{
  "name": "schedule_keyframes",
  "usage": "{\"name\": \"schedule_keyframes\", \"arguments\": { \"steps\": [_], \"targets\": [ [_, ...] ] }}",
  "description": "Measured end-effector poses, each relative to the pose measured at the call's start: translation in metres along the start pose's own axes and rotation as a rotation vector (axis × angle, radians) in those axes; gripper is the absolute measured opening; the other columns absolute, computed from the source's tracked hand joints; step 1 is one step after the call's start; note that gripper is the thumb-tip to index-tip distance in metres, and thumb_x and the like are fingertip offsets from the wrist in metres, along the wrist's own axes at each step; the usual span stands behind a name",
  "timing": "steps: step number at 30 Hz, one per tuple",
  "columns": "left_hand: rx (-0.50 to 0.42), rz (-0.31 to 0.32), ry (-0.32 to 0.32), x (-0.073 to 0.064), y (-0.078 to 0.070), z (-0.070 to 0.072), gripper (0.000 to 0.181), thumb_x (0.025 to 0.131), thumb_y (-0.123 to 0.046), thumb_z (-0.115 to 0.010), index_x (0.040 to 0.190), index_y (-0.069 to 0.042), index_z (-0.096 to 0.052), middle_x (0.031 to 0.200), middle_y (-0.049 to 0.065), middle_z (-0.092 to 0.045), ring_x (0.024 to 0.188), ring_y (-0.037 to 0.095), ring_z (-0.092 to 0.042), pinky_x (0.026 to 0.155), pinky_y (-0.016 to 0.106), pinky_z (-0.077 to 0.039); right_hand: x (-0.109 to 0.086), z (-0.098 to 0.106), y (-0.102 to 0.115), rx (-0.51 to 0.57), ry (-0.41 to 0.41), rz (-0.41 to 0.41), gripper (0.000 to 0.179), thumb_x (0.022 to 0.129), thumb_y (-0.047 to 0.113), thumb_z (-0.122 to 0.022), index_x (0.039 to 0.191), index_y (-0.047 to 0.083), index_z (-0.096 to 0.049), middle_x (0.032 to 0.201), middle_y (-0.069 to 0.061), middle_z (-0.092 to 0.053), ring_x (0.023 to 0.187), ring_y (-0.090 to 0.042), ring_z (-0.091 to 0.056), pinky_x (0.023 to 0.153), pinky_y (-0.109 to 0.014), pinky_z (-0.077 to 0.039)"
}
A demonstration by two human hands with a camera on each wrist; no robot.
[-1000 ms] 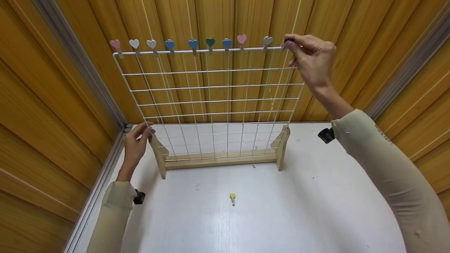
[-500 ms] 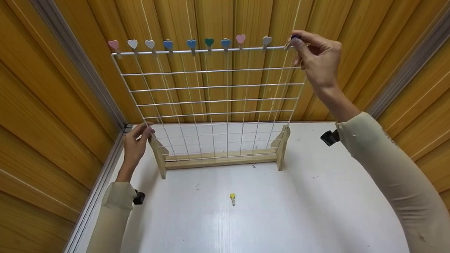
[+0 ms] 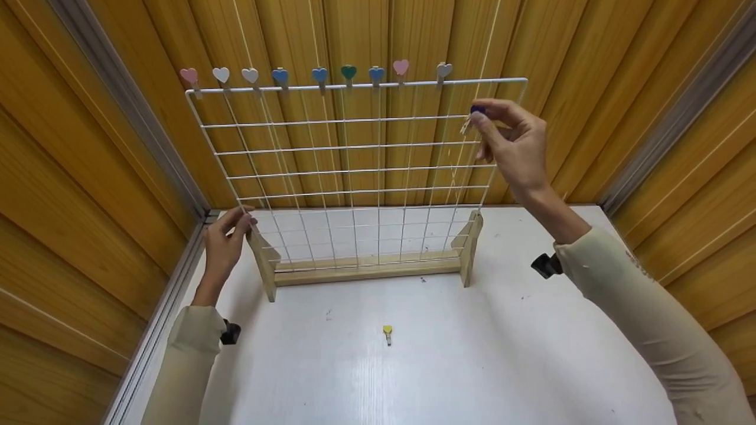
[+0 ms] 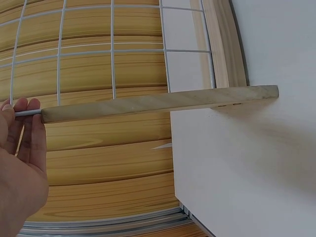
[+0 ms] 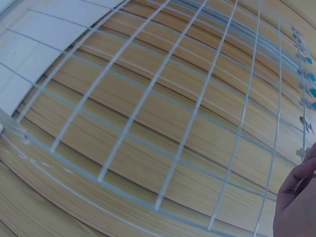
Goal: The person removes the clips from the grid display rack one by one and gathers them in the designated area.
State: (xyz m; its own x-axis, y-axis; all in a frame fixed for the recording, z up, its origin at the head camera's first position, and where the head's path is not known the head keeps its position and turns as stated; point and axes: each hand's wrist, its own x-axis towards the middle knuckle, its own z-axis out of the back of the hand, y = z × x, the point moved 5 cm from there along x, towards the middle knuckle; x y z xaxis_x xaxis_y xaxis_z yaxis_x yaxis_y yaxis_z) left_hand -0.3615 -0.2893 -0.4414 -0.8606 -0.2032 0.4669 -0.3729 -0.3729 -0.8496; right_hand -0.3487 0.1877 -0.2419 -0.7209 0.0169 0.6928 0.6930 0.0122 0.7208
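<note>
A white wire grid (image 3: 490,80) stands upright in a wooden stand (image 3: 366,275). Its left side wire is pinched by my left hand (image 3: 223,239) just above the stand's post; the left wrist view shows thumb and fingertips around that wire (image 4: 28,112). In the head view my right hand (image 3: 520,144) holds a small wooden clothespin with a dark blue heart (image 3: 478,109), overlapping the grid below its top bar near the right end. Heart clothespins in pink, white, blue, green (image 3: 349,72) and grey (image 3: 444,70) sit along the top bar.
A yellow heart clothespin (image 3: 387,334) lies on the white table (image 3: 331,366) in front of the stand. Wood-patterned panels (image 3: 667,77) rise behind and at both sides, with grey metal strips (image 3: 142,112) at the corners.
My right hand has moved down and away from the top bar's right end with the dark blue heart clothespin, baring that corner. The left hand keeps its grip on the grid.
</note>
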Motion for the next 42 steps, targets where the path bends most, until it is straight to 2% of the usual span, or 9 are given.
{"name": "schedule_keyframes", "arguments": {
  "steps": [4, 9, 13, 18, 22, 28, 32, 36, 42],
  "targets": [
    [-0.013, 0.007, -0.010, -0.002, -0.003, 0.000, 0.021, 0.102, -0.006, -0.060, 0.116, 0.004, -0.072, 0.100, 0.027, -0.072, 0.085, 0.008, -0.066, 0.071, 0.012, -0.054, -0.024, -0.003, -0.017, 0.027, 0.047, -0.068, 0.018, 0.098, -0.002, -0.065, 0.113, -0.002, -0.073, 0.087, 0.000, -0.076, 0.048, -0.008, -0.057, 0.046, -0.017, -0.046],
    [0.020, 0.038, -0.021, -0.007, -0.019, 0.000, 0.021, 0.102, -0.001, -0.058, 0.117, 0.008, -0.070, 0.103, 0.031, -0.071, 0.089, 0.011, -0.067, 0.074, 0.013, -0.055, -0.057, -0.006, -0.042, 0.032, 0.119, -0.182, 0.020, 0.097, -0.002, -0.065, 0.115, -0.009, -0.070, 0.087, -0.001, -0.075, 0.050, -0.007, -0.058, 0.049, -0.017, -0.048],
    [0.025, 0.046, -0.011, -0.008, -0.028, 0.000, 0.022, 0.102, 0.001, -0.057, 0.118, 0.011, -0.068, 0.104, 0.033, -0.070, 0.091, 0.016, -0.068, 0.075, 0.015, -0.056, -0.088, -0.008, -0.067, -0.015, 0.245, -0.273, 0.022, 0.098, -0.002, -0.064, 0.117, -0.012, -0.068, 0.089, 0.003, -0.075, 0.052, -0.006, -0.057, 0.049, -0.018, -0.048],
    [0.026, 0.040, -0.015, -0.003, -0.014, 0.000, 0.022, 0.103, -0.003, -0.058, 0.119, 0.007, -0.070, 0.104, 0.030, -0.071, 0.090, 0.013, -0.067, 0.073, 0.013, -0.054, -0.135, -0.013, -0.103, -0.097, 0.457, -0.363, 0.022, 0.099, 0.003, -0.065, 0.117, -0.007, -0.070, 0.092, 0.006, -0.075, 0.057, -0.005, -0.059, 0.052, -0.018, -0.048],
    [0.035, 0.043, -0.012, 0.000, -0.002, 0.000, 0.022, 0.103, -0.007, -0.059, 0.118, 0.003, -0.071, 0.104, 0.026, -0.072, 0.090, 0.008, -0.067, 0.075, 0.011, -0.054, -0.170, -0.015, -0.131, -0.121, 0.556, -0.455, 0.024, 0.101, 0.010, -0.065, 0.120, -0.001, -0.071, 0.096, 0.001, -0.075, 0.062, -0.005, -0.063, 0.055, -0.018, -0.050],
    [0.028, 0.047, -0.020, -0.002, 0.000, 0.000, 0.021, 0.103, -0.008, -0.060, 0.117, 0.001, -0.072, 0.102, 0.025, -0.072, 0.089, 0.008, -0.067, 0.075, 0.011, -0.054, -0.214, -0.013, -0.167, -0.148, 0.600, -0.606, 0.025, 0.100, 0.016, -0.067, 0.119, 0.000, -0.071, 0.102, -0.019, -0.074, 0.064, -0.005, -0.066, 0.057, -0.018, -0.051],
    [-0.007, 0.023, -0.025, -0.004, -0.008, -0.001, 0.021, 0.102, -0.002, -0.058, 0.116, 0.009, -0.070, 0.099, 0.032, -0.070, 0.083, 0.015, -0.066, 0.068, 0.014, -0.054, -0.239, -0.011, -0.186, -0.171, 0.644, -0.686, 0.026, 0.099, 0.016, -0.068, 0.117, -0.002, -0.070, 0.103, -0.021, -0.073, 0.065, -0.005, -0.066, 0.058, -0.019, -0.050],
    [-0.028, 0.011, -0.028, -0.005, -0.012, -0.001, 0.021, 0.102, 0.002, -0.057, 0.115, 0.013, -0.068, 0.098, 0.035, -0.069, 0.082, 0.022, -0.066, 0.066, 0.017, -0.054, -0.256, -0.013, -0.198, -0.175, 0.685, -0.700, 0.026, 0.098, 0.015, -0.070, 0.113, -0.005, -0.070, 0.101, -0.022, -0.074, 0.065, -0.005, -0.067, 0.058, -0.020, -0.051],
    [-0.016, 0.028, -0.025, -0.003, -0.003, -0.001, 0.021, 0.103, -0.005, -0.059, 0.117, 0.005, -0.071, 0.100, 0.028, -0.071, 0.086, 0.016, -0.066, 0.068, 0.013, -0.052, -0.270, -0.018, -0.206, -0.216, 0.708, -0.675, 0.020, 0.095, 0.019, -0.074, 0.104, 0.001, -0.077, 0.094, -0.020, -0.077, 0.068, -0.013, -0.069, 0.059, -0.022, -0.052]
  ]
}}
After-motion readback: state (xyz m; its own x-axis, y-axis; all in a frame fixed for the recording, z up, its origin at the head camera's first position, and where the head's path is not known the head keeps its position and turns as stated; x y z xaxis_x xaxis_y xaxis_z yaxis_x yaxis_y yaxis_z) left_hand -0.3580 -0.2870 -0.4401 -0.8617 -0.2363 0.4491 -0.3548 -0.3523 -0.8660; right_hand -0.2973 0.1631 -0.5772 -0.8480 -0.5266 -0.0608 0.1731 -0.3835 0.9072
